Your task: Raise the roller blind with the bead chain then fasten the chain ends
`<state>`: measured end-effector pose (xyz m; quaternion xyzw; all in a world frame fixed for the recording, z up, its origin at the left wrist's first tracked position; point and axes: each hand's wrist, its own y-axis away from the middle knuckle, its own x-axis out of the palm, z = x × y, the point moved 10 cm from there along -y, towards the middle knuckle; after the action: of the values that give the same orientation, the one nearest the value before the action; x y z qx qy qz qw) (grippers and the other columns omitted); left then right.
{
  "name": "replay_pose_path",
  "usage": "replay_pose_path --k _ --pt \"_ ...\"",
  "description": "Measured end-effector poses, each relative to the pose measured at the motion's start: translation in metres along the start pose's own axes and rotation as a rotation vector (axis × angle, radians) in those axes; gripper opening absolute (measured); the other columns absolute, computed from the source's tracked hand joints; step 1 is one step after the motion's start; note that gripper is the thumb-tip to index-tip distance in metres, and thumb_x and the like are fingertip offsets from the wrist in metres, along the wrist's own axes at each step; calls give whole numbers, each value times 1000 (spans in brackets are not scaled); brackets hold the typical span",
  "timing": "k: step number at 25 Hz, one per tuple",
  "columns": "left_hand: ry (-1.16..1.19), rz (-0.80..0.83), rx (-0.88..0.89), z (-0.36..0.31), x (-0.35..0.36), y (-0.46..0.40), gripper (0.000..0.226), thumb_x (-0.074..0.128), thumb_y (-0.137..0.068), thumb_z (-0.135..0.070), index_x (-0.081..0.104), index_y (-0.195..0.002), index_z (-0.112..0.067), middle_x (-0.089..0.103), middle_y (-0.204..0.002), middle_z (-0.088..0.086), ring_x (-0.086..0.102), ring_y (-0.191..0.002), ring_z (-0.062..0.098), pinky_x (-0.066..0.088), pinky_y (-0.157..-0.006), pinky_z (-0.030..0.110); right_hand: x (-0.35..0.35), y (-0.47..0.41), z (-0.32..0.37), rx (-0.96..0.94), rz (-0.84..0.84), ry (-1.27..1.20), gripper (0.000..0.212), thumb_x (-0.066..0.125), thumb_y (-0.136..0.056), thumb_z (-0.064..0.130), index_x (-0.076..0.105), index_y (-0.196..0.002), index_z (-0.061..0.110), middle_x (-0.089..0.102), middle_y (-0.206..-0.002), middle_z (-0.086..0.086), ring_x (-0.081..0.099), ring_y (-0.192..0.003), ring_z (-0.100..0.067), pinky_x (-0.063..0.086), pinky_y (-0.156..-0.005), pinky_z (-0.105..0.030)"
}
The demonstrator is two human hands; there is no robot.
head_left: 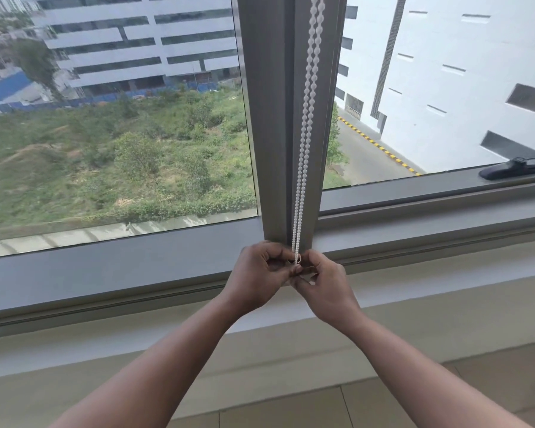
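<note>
Bead chain [305, 125], white, two strands hanging from top centre of the frame down the grey window post [269, 118] to lower centre, ending just above the sill [105, 273]. Left hand [261, 274] and right hand [325, 287] meeting at the chain's lower end, fingertips [295, 269] of both pressed together in a pinch on the last beads and on a small ring-like fastener [297, 259], too small to make out clearly. Roller blind not visible; glass uncovered across the whole frame, so raising judged complete and fastening judged under way. Dark window handle [510, 173] at right of the frame, well apart from the hands. Risks, as judgement: loss of the pinch on one strand, letting that end swing free up the post; unequal pull on the two strands, turning the mechanism above and shifting the blind; incomplete seating of the end beads in the fastener, leaving a joint likely to part at the first tug; fastener dropped to the floor tiles [414, 406] at the bottom of the frame.
</note>
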<state>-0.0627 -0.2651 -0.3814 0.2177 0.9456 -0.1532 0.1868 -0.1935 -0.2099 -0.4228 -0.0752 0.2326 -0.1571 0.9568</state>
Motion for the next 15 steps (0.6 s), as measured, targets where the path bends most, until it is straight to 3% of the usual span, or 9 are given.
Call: replay_pose_path --k 2,5,7,9,11,15 --pt "-2 2 2 1 1 -1 16 85 -77 4 79 -82 -10 76 -94 2 76 -82 6 57 -78 17 -1 0 2 -8 1 18 29 77 -84 4 65 -87 30 73 -78 19 70 -81 1 51 -71 -16" --pt "1 2 12 -2 1 0 14 85 -77 3 80 -84 -8 77 -94 3 76 -83 8 57 -80 19 -1 3 7 -41 1 64 40 76 -84 7 58 -86 43 71 -79 27 68 -85 4 46 -72 -9" --pt "-7 1 29 -5 1 1 19 85 -77 3 79 -82 -14 77 -91 -2 75 -81 5 58 -78 19 -2 7 10 -59 -18 83 35 75 -84 9 64 -100 37 70 -88 23 67 -90 1 46 -76 -11" --pt "-13 -12 41 -9 2 5 23 84 -77 4 78 -81 -18 76 -89 -5 75 -78 3 57 -73 15 -8 14 12 -58 -58 90 45 75 -85 8 63 -125 26 62 -109 22 67 -96 -4 50 -84 -18" --pt "-11 -32 50 -14 3 10 25 84 -77 5 78 -81 -19 77 -89 2 75 -77 7 56 -68 13 -15 26 15 -49 -107 65 61 74 -85 7 50 -135 34 47 -124 23 64 -95 -5 51 -82 -19" --pt "-56 -15 83 -33 2 21 50 82 -77 2 67 -70 -45 77 -90 8 75 -81 20 61 -73 29 -30 47 33 -83 -191 -42 70 72 -87 3 34 -115 55 40 -130 5 63 -88 -6 51 -73 -16"
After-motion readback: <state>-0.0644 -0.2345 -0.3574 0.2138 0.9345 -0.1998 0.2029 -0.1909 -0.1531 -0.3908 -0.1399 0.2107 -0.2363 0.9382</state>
